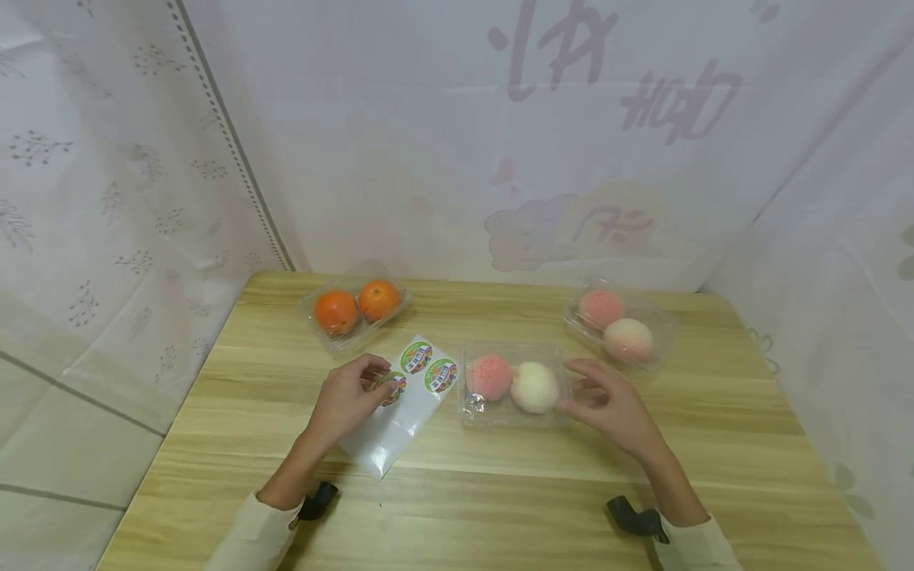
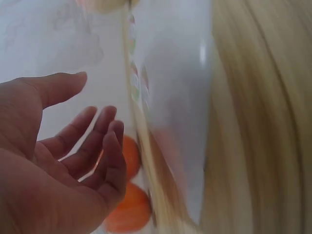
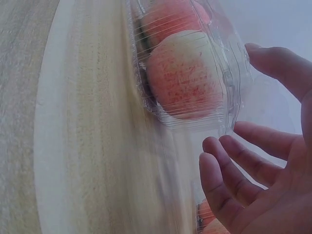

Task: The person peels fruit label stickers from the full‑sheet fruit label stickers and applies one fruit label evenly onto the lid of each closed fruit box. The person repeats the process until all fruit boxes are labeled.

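Note:
My left hand [image 1: 350, 400] hovers over a white sheet [image 1: 385, 440] bearing several round fruit stickers [image 1: 416, 358]. Its thumb and loosely bent fingers are apart in the left wrist view, with nothing between them. At the middle of the table sits a clear plastic box [image 1: 510, 416] with a pink peach [image 1: 489, 377] and a paler peach [image 1: 534, 388] inside. My right hand [image 1: 612, 408] is at the right end of this box, its thumb and fingers spread. In the right wrist view the fingertips are at the box's corner; whether they touch I cannot tell.
A clear box with two oranges [image 1: 336, 312] stands at the back left of the wooden table [image 1: 500, 492]. Another clear box, holding two peaches [image 1: 628, 341], is at the back right. Pale printed curtains [image 1: 400, 159] hang behind and at both sides.

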Motion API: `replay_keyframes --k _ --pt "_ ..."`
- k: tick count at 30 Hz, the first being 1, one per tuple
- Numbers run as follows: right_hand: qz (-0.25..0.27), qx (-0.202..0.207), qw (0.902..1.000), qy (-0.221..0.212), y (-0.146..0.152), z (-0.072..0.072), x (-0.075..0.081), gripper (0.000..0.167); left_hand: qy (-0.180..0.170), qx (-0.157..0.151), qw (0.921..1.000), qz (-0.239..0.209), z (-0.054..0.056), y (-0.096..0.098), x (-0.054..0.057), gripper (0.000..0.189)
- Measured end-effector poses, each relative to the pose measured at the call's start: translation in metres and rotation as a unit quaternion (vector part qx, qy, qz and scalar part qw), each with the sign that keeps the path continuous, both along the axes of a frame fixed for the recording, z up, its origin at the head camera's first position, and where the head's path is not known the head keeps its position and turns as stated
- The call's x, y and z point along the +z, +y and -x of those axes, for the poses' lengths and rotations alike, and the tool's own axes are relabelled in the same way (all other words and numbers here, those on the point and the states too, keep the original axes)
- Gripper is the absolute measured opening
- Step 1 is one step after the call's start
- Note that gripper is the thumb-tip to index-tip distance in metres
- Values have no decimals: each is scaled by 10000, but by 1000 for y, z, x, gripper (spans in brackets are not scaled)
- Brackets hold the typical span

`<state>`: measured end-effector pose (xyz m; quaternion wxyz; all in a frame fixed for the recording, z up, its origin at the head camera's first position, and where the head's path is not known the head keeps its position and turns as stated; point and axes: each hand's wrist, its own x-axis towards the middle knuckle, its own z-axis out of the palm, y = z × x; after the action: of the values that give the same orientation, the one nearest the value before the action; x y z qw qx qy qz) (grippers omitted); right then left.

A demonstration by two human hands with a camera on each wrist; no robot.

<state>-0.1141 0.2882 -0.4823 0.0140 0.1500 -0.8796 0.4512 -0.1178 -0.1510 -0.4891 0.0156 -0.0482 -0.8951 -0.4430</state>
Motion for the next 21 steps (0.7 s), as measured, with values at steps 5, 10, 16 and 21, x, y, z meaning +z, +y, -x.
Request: replay_keyframes --k 5,10,16,21 --pt "7 51 10000 34 0 -1 1 60 -124 165 9986 495 -2 -15 -2 38" --pt "2 9 10000 -59 0 -2 1 60 -164 -59 9968 783 -7 -22 -3 44" --pt "-15 3 10000 -45 0 -2 1 60 -415 -227 9947 911 -12 -27 -5 53" --pt "-11 26 10000 53 0 -1 -1 61 -588 -372 9920 1052 -17 -31 -3 66"
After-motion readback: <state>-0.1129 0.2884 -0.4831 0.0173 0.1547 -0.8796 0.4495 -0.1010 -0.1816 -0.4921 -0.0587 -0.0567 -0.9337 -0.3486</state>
